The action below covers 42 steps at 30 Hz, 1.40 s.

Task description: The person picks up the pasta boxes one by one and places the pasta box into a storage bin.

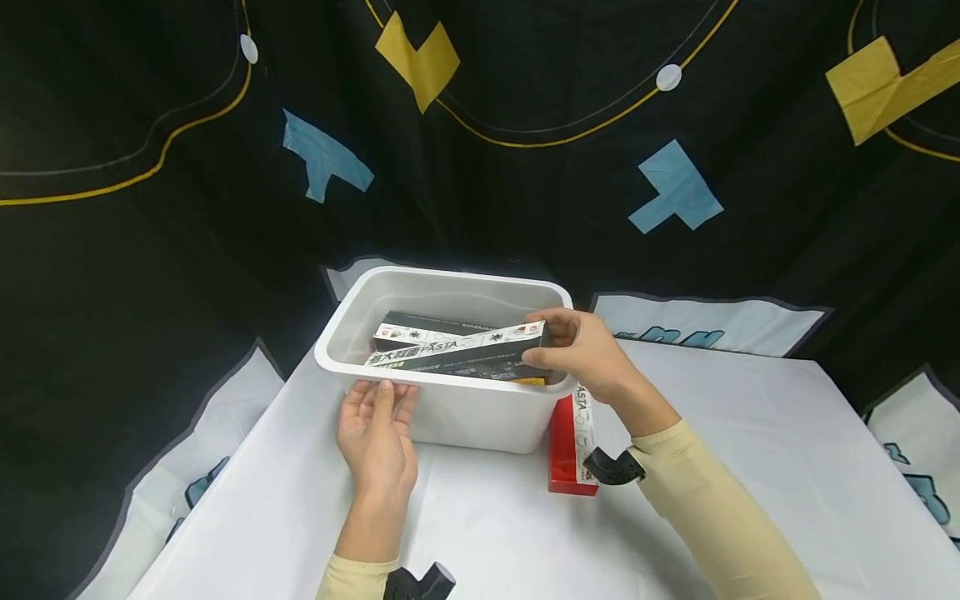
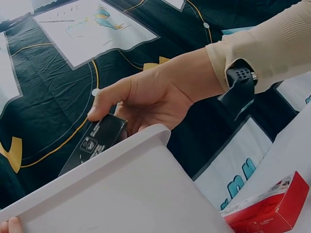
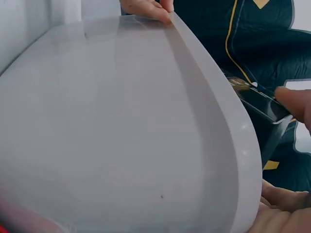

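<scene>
A white plastic bin point(image 1: 480, 417) stands on the table with black pasta boxes inside. My right hand point(image 1: 573, 346) grips the right end of the upper black pasta box point(image 1: 465, 352), thumb on the near side. That box slants across another black pasta box point(image 1: 442, 323). In the left wrist view, the right hand point(image 2: 150, 97) holds the end of the box point(image 2: 95, 143) just above the rim. At the bin's front left, my left hand point(image 1: 382, 433) holds the rim, its fingertips up against the lip. The right wrist view shows the left hand point(image 3: 148, 8) at the rim too.
A red pasta box point(image 1: 564, 450) lies on the white-covered table point(image 1: 487, 533), beside the bin's front right corner and partly behind the right forearm. Black cloth point(image 1: 510, 208) with yellow and blue tape pieces hangs behind the table.
</scene>
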Available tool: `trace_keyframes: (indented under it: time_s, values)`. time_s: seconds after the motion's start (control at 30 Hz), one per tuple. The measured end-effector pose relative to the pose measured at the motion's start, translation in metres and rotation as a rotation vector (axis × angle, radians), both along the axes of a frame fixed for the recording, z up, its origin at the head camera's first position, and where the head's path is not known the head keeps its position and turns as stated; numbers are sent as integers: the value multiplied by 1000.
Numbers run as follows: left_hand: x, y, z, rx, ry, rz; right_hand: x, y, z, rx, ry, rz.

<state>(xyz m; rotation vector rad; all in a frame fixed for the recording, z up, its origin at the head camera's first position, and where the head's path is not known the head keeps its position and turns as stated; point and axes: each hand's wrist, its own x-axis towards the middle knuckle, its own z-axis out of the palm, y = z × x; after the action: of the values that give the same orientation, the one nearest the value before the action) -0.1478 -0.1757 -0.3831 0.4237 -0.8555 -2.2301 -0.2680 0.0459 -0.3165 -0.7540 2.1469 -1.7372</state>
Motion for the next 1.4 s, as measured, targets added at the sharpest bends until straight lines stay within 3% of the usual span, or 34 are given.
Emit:
trace_keyframes:
  time_s: [0.17, 0.4, 0.63, 0.8, 0.93, 1.13, 1.4]
  values:
    - [1, 0, -1, -20, -15, 1, -4, -4, 3, 158, 77, 46]
    - [2, 2, -3, -37, -23, 0, -8, -5, 4, 353, 257, 59]
    - [2, 3, -5, -38, -28, -5, -1, -5, 3, 442, 378, 31]
    - [2, 4, -4, -46, -32, -8, 3, -2, 0, 403, 395, 8]
    - [2, 4, -4, -47, -31, -5, 7, 5, -4, 308, 375, -19]
    - [1, 4, -2, -41, -30, 0, 17, 19, -13, 144, 355, -130]
    - [-1, 3, -1, -45, -13, 9, 27, 39, -20, 69, 406, -261]
